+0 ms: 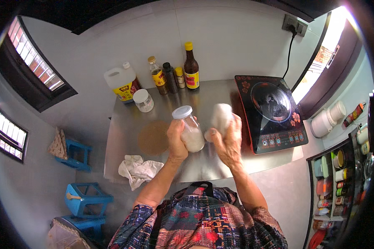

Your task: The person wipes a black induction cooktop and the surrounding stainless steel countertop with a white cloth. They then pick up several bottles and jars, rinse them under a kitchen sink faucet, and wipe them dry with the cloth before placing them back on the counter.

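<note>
My left hand point(177, 141) is closed around a glass jar point(193, 137) with a white lid, part filled with something white. The jar tilts a little above the metal tabletop point(180, 171). To its right, my right hand point(229, 141) grips a white cloth point(222, 116), blurred, apart from the jar. Near the front left edge lies another crumpled white cloth point(140, 169). A round brown mat point(152, 138) is on the table just left of my left hand. Farther back stands a small tub with a white lid point(144, 101).
Several sauce bottles point(191, 70) and a plastic jug point(121, 84) stand along the back wall. A black induction cooker point(271, 112) occupies the right side, its cord plugged into a wall socket point(294, 25). Blue stools point(87, 199) are at left, a filled shelf point(333, 186) at right.
</note>
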A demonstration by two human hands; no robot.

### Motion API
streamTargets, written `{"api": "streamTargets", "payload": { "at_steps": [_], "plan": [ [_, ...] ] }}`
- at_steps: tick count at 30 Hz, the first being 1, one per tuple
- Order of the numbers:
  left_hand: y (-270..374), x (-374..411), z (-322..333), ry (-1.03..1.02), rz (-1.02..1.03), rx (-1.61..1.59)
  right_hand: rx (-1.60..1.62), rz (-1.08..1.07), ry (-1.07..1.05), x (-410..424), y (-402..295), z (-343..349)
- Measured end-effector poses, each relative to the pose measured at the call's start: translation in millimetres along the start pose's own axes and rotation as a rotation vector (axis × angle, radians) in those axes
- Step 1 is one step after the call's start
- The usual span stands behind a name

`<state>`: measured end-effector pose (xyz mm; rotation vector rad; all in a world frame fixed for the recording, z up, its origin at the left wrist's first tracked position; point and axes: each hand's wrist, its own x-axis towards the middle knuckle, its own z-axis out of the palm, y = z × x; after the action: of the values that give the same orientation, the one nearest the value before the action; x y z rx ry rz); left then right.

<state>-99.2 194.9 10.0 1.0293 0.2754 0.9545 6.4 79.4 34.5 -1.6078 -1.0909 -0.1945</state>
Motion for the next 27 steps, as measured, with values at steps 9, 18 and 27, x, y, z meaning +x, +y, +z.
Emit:
{"api": "streamTargets", "payload": {
  "at_steps": [9,18,27],
  "plan": [
    [17,7,3,0.159,0.081,0.19,0.121,-0.107,-0.238,-24,1,39],
    [-6,21,-35,0.243,0.025,0.054,0.511,0.466,-0.287,-42,18,29],
    [-4,10,-35,0.015,-0.116,0.1,0.818,0.679,-0.255,-25,60,20]
  ]
}}
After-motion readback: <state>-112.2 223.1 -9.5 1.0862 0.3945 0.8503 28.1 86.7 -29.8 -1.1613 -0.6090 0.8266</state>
